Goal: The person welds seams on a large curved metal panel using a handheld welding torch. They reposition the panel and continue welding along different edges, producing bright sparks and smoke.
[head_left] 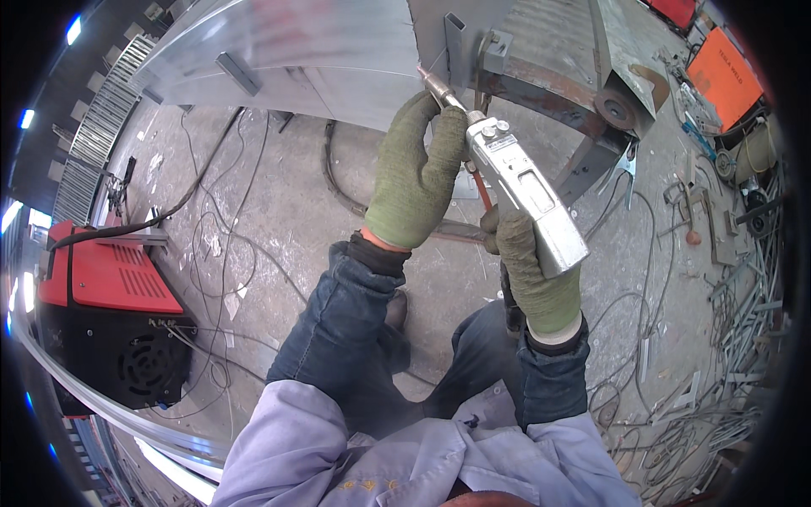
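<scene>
A silver handheld welding gun (517, 173) slants across the middle, its thin nozzle pointing up and to the left. My right hand (534, 275), in a green work glove, is closed round the rear of its body, with the fingers partly hidden underneath. Around the front end, just behind the nozzle, my gloved left hand (412, 173) is closed, thumb on the right side. The nozzle tip is at the edge of a large shiny sheet-metal panel (338, 78); whether it touches cannot be made out. A short square tube (454, 42) stands beside the tip.
A rusty steel stand (541, 97) supports the work at the right. On the left sits a red and black machine (118, 287). Cables (253, 245) trail over the concrete floor. Metal scrap (735, 338) lies at the far right, below an orange panel (725, 76).
</scene>
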A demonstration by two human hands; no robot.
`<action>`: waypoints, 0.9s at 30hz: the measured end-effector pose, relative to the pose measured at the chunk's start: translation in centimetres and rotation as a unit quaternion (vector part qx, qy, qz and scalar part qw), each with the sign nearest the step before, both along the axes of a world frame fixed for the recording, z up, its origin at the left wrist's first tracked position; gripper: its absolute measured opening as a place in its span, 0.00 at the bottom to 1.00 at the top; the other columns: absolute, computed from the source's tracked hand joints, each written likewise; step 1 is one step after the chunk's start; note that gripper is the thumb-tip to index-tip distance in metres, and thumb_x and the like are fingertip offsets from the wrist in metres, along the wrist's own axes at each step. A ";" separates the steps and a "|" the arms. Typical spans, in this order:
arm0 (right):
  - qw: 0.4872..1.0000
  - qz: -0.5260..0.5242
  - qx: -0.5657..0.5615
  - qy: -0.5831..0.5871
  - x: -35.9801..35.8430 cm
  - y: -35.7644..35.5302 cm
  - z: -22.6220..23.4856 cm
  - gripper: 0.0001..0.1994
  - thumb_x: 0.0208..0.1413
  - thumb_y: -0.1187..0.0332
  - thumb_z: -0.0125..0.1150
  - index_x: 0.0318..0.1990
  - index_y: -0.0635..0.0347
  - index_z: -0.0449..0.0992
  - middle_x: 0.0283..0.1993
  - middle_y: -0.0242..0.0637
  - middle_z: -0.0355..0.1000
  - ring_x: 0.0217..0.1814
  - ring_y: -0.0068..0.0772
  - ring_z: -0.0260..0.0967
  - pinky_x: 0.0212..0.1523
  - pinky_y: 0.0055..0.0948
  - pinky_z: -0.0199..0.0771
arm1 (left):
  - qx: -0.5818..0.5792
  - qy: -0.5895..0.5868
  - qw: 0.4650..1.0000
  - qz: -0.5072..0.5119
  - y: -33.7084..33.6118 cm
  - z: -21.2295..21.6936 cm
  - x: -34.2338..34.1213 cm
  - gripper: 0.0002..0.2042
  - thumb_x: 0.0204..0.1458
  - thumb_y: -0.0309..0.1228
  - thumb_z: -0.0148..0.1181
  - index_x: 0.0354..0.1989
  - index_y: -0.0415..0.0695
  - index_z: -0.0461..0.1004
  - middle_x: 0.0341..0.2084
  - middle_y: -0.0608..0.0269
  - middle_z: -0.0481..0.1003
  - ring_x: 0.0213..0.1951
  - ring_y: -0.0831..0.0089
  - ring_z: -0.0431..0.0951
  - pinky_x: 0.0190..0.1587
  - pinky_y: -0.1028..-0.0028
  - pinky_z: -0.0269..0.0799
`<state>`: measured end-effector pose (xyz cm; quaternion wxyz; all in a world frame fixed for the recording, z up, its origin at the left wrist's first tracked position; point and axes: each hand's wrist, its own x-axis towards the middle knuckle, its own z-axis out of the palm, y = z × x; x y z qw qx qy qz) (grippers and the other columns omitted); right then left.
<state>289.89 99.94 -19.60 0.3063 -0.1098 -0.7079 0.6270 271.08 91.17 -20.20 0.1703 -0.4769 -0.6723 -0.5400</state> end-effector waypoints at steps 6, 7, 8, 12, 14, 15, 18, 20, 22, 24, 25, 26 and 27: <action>0.999 -0.003 0.051 -0.003 0.5 0.1 -0.2 0.24 0.75 0.48 0.59 0.55 0.66 0.78 0.41 0.34 0.79 0.38 0.24 0.73 0.40 0.27 0.74 | -0.022 -0.103 0.993 -0.043 -0.2 0.9 0.8 0.20 0.75 0.38 0.48 0.62 0.32 0.73 0.48 0.49 0.80 0.51 0.62 0.80 0.54 0.66 0.77; 1.000 0.006 0.024 0.001 0.5 -0.1 -0.1 0.25 0.74 0.47 0.60 0.55 0.66 0.77 0.42 0.34 0.79 0.38 0.24 0.73 0.41 0.27 0.74 | -0.020 -0.075 0.996 -0.035 -0.3 0.9 0.8 0.21 0.75 0.38 0.48 0.62 0.32 0.73 0.48 0.50 0.80 0.52 0.62 0.80 0.55 0.66 0.76; 1.000 0.015 -0.003 0.005 0.6 -0.5 0.2 0.26 0.73 0.46 0.60 0.56 0.66 0.77 0.43 0.34 0.79 0.38 0.24 0.72 0.41 0.27 0.74 | -0.018 -0.046 0.998 -0.026 -0.4 0.9 0.8 0.21 0.75 0.38 0.48 0.63 0.32 0.73 0.49 0.50 0.80 0.52 0.63 0.80 0.55 0.66 0.76; 1.000 0.014 -0.006 0.009 0.8 -0.7 0.3 0.31 0.72 0.42 0.60 0.58 0.66 0.76 0.45 0.34 0.79 0.39 0.23 0.72 0.40 0.26 0.73 | 0.033 -0.192 0.976 -0.096 -0.6 2.6 1.8 0.23 0.72 0.43 0.58 0.62 0.32 0.74 0.52 0.47 0.78 0.54 0.62 0.79 0.56 0.65 0.75; 0.997 0.038 -0.067 0.015 1.2 -0.7 0.7 0.33 0.71 0.39 0.59 0.60 0.66 0.76 0.47 0.35 0.79 0.39 0.22 0.72 0.40 0.25 0.73 | 0.052 -0.228 0.965 -0.119 -0.6 3.6 2.5 0.24 0.73 0.43 0.57 0.63 0.33 0.72 0.52 0.50 0.78 0.53 0.65 0.79 0.55 0.67 0.76; 0.997 0.040 -0.069 0.020 1.1 -0.7 0.8 0.34 0.71 0.39 0.59 0.61 0.67 0.75 0.48 0.36 0.79 0.39 0.21 0.72 0.40 0.25 0.74 | 0.057 -0.227 0.964 -0.123 -0.5 3.8 2.5 0.24 0.73 0.43 0.57 0.64 0.33 0.72 0.52 0.51 0.78 0.53 0.67 0.79 0.54 0.68 0.76; 0.999 0.017 -0.005 0.035 0.4 -0.8 1.0 0.36 0.71 0.38 0.58 0.65 0.67 0.72 0.49 0.38 0.79 0.40 0.20 0.72 0.40 0.24 0.75 | 0.060 -0.219 0.964 -0.137 -0.4 4.4 2.4 0.25 0.74 0.44 0.55 0.67 0.34 0.70 0.53 0.52 0.78 0.52 0.69 0.79 0.54 0.69 0.77; 0.999 -0.001 0.028 0.044 -0.1 -1.1 1.2 0.36 0.72 0.39 0.57 0.66 0.67 0.70 0.50 0.39 0.79 0.40 0.20 0.72 0.39 0.23 0.75 | 0.042 -0.209 0.966 -0.143 -0.6 4.8 2.2 0.26 0.74 0.45 0.55 0.68 0.34 0.69 0.53 0.51 0.78 0.53 0.68 0.79 0.55 0.68 0.77; 0.999 0.003 0.023 0.047 -0.3 -1.1 1.2 0.35 0.73 0.40 0.56 0.67 0.67 0.70 0.51 0.40 0.79 0.40 0.20 0.73 0.39 0.22 0.75 | 0.051 -0.208 0.967 -0.139 -0.5 4.6 2.1 0.27 0.75 0.45 0.54 0.69 0.33 0.68 0.54 0.50 0.78 0.55 0.67 0.79 0.57 0.67 0.76; 0.999 0.016 0.009 0.047 -0.3 -0.9 1.3 0.34 0.74 0.41 0.55 0.67 0.67 0.70 0.51 0.40 0.79 0.41 0.21 0.73 0.38 0.22 0.74 | 0.066 -0.202 0.967 -0.140 -0.5 4.4 2.0 0.28 0.75 0.45 0.53 0.71 0.33 0.67 0.56 0.49 0.78 0.57 0.66 0.79 0.59 0.67 0.76; 0.999 0.018 0.008 0.047 -0.4 -0.8 1.3 0.34 0.74 0.41 0.55 0.67 0.67 0.70 0.51 0.40 0.79 0.41 0.21 0.73 0.38 0.21 0.74 | 0.075 -0.198 0.967 -0.144 -0.4 4.3 2.1 0.28 0.75 0.45 0.53 0.71 0.33 0.67 0.57 0.48 0.78 0.58 0.66 0.78 0.59 0.66 0.76; 0.999 0.010 0.020 0.049 -0.5 -0.9 1.5 0.34 0.74 0.41 0.54 0.67 0.67 0.70 0.51 0.40 0.79 0.41 0.21 0.73 0.38 0.21 0.74 | 0.084 -0.193 0.966 -0.148 -0.3 4.3 2.1 0.29 0.75 0.46 0.53 0.72 0.33 0.66 0.58 0.47 0.78 0.59 0.65 0.78 0.60 0.66 0.75; 0.998 0.002 0.032 0.051 -0.6 -0.9 1.7 0.33 0.75 0.41 0.54 0.66 0.67 0.71 0.51 0.40 0.79 0.41 0.21 0.73 0.38 0.21 0.73 | 0.082 -0.196 0.967 -0.143 -0.2 4.2 2.2 0.29 0.75 0.46 0.53 0.72 0.33 0.66 0.58 0.47 0.77 0.59 0.65 0.78 0.60 0.66 0.75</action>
